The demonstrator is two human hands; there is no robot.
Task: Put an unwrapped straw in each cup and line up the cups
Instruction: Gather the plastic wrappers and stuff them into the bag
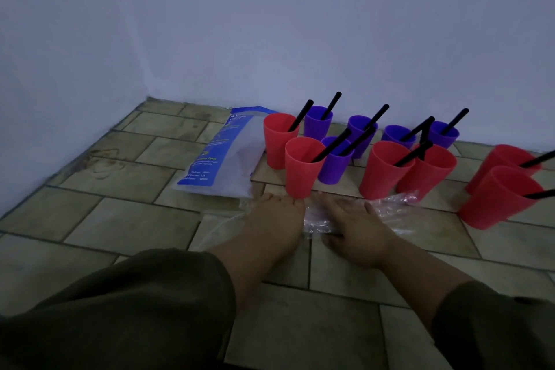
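Several red and purple plastic cups stand in a loose cluster on the tiled floor near the wall, each holding a black straw. The nearest red cup point(303, 167) holds a black straw point(332, 144); a purple cup point(334, 164) stands right behind it. Two more red cups point(500, 200) stand apart at the right. My left hand point(274, 218) rests on the floor with its fingertips at the base of the nearest red cup. My right hand point(357, 231) lies flat, fingers spread, on crumpled clear plastic wrappers point(393, 204). Neither hand holds a straw.
A blue and white plastic bag point(228, 156) lies flat to the left of the cups, up against them. The pale wall point(270, 24) runs right behind the back row, with a corner at the far left. Bare tiles point(105, 219) stretch to the left and front.
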